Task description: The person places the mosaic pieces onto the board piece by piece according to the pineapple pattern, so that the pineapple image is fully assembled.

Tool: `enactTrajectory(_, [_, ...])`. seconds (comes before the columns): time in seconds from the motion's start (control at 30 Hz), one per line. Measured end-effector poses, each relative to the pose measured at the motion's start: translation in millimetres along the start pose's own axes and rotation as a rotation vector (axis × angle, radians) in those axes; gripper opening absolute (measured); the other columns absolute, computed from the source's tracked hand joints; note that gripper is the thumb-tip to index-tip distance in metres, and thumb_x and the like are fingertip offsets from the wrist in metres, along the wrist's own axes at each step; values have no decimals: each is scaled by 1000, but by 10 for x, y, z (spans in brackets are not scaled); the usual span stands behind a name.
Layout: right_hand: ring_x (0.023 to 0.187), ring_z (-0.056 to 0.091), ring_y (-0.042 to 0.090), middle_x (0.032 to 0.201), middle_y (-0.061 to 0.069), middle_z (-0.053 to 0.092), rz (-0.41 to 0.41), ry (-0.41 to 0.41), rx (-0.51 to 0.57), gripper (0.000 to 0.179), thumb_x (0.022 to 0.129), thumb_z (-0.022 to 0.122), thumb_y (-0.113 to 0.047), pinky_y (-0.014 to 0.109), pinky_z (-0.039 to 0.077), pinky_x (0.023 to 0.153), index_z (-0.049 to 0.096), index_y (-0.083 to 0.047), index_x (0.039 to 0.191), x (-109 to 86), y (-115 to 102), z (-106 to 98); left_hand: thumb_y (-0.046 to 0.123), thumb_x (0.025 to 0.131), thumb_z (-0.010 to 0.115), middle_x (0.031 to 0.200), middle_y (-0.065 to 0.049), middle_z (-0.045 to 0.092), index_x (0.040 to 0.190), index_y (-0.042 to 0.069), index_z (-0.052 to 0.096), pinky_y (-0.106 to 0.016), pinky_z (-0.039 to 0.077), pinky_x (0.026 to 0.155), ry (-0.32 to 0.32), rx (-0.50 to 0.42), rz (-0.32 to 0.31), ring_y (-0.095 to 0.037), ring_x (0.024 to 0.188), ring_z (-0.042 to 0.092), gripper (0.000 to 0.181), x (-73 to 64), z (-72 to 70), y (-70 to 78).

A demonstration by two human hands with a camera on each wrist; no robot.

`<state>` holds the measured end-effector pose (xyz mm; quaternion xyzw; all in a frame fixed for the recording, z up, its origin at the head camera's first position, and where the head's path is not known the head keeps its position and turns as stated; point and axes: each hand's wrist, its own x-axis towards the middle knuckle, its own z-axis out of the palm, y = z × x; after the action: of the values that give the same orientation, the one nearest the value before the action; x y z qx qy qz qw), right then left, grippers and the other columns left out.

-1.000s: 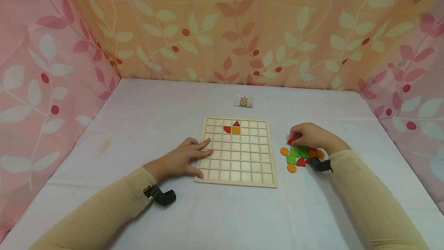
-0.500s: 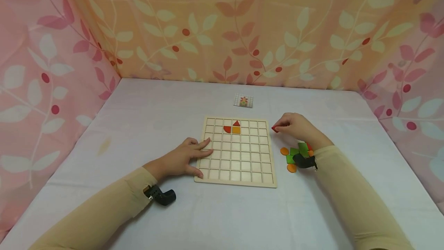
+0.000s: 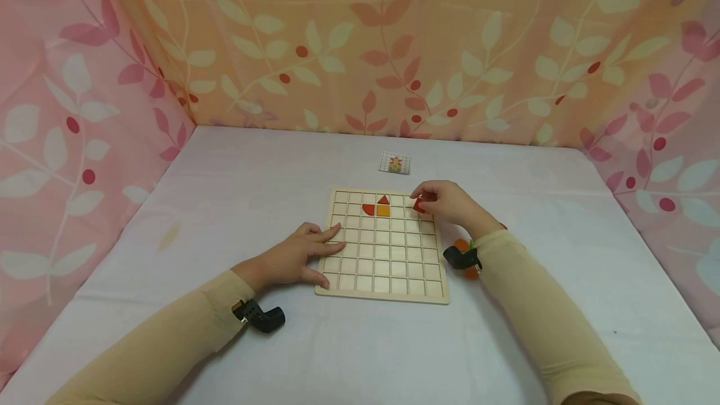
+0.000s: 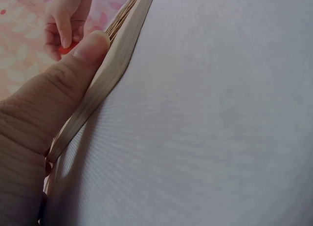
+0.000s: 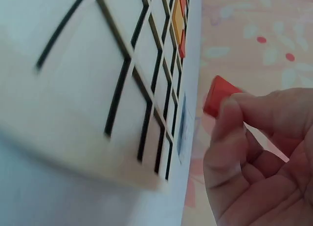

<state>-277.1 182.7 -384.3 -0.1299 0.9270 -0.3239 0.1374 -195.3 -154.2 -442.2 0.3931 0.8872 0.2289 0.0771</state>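
A wooden grid board (image 3: pixel 388 255) lies on the white cloth. Its upper rows hold a red triangle tile (image 3: pixel 384 200), a red rounded tile (image 3: pixel 368 209) and an orange square tile (image 3: pixel 383 210). My left hand (image 3: pixel 289 259) rests on the board's left side, fingers spread over the edge; the left wrist view shows the thumb (image 4: pixel 73 72) against the rim. Over the board's upper right corner, my right hand (image 3: pixel 450 205) pinches a red tile (image 5: pixel 221 95) between thumb and fingertips, held above the squares. Fingers cover part of this tile, so its full outline cannot be told.
A small pattern card (image 3: pixel 395 163) lies behind the board. To the board's right, loose tiles, among them an orange disc (image 3: pixel 461 245), are mostly hidden beneath the right sleeve and wrist camera (image 3: pixel 462 258). Floral curtains (image 3: pixel 360 49) stand around the table.
My right hand has picked up the red tile from the loose pile and carried it left, over the board's upper right corner. My left hand has stayed in place.
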Motion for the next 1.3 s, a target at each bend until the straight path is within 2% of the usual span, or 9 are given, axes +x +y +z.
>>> enactTrajectory(0.2, [90, 51, 23, 94, 5, 62, 21, -5, 6, 13, 87, 61, -15, 36, 41, 82, 68, -14, 98, 113, -89, 101, 66, 66, 60, 151, -4, 19, 137, 22, 42, -37, 29, 93, 0, 7, 5, -18, 110, 29, 85, -3, 5, -10])
enactTrajectory(0.33, [91, 51, 23, 94, 5, 64, 59, -12, 46, 9, 86, 62, -16, 35, 42, 84, 68, -13, 93, 184, -129, 175, 66, 66, 59, 151, -3, 19, 137, 23, 41, -37, 29, 93, -4, 6, 1, -18, 111, 29, 85, -8, 8, -8])
enactTrajectory(0.43, [90, 50, 22, 93, 5, 64, 98, -7, 78, 8, 86, 63, -17, 33, 43, 81, 67, -12, 91, 211, -158, 218, 66, 66, 59, 151, -3, 19, 137, 23, 41, -37, 29, 94, -4, 5, 1, -18, 111, 29, 85, -10, 6, -4])
enactTrajectory(0.87, [78, 55, 20, 84, 5, 65, 166, -40, 137, 10, 85, 66, -20, 26, 46, 67, 69, -10, 87, 264, -210, 264, 64, 67, 61, 151, -4, 19, 137, 22, 42, -37, 30, 93, -3, -5, 12, -18, 111, 29, 84, -6, -2, 1])
enactTrajectory(1.03, [72, 56, 17, 81, 6, 64, 162, -25, 122, 14, 82, 69, -21, 25, 46, 62, 65, -8, 81, 276, -204, 278, 63, 67, 61, 151, -5, 20, 137, 22, 42, -38, 30, 93, -2, -5, 8, -18, 112, 29, 84, -10, -9, 4])
enactTrajectory(1.3, [70, 54, 16, 72, 3, 61, 153, 0, 29, 15, 81, 69, -22, 26, 42, 62, 65, -9, 75, 283, -218, 293, 63, 67, 62, 151, -5, 19, 137, 22, 42, -37, 30, 93, -2, -5, 8, -18, 111, 29, 84, -9, -12, 5])
